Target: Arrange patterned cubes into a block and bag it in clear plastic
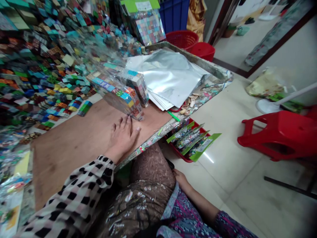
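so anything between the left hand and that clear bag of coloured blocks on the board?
Nothing visible. The left hand lies flat on the brown board, fingertips just short of the bag of blocks, possibly touching its near corner. The right hand sits below the table edge by the knee, holding nothing.
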Demonstrator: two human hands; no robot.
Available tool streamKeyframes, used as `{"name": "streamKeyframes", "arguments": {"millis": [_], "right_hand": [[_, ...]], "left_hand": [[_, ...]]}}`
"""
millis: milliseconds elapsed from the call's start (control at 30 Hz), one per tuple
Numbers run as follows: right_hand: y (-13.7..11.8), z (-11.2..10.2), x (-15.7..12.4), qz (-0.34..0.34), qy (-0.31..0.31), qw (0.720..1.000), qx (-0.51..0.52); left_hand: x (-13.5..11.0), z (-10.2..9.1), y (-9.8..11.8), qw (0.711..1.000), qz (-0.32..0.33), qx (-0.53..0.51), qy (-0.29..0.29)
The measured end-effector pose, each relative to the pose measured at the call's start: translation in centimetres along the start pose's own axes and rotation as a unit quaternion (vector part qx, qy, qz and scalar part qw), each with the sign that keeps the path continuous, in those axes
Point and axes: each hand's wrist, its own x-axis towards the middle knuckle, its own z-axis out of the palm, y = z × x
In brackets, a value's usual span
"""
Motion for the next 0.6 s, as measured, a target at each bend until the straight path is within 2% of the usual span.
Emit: {"name": "streamKeyframes", "arguments": {"millis": [233,600], "right_hand": [[0.2,-1.2,-0.3,0.009,-0.011,1.0,-0.028],[0.1,-0.8,0.6,0.027,-0.02,0.996,-0.087]], "left_hand": [[-0.3,-0.5,0.4,1.0,-0.001,0.006,-0.005],[-0.3,-0.6,0.5,1.0,0.0,0.026,-0.006]]}}
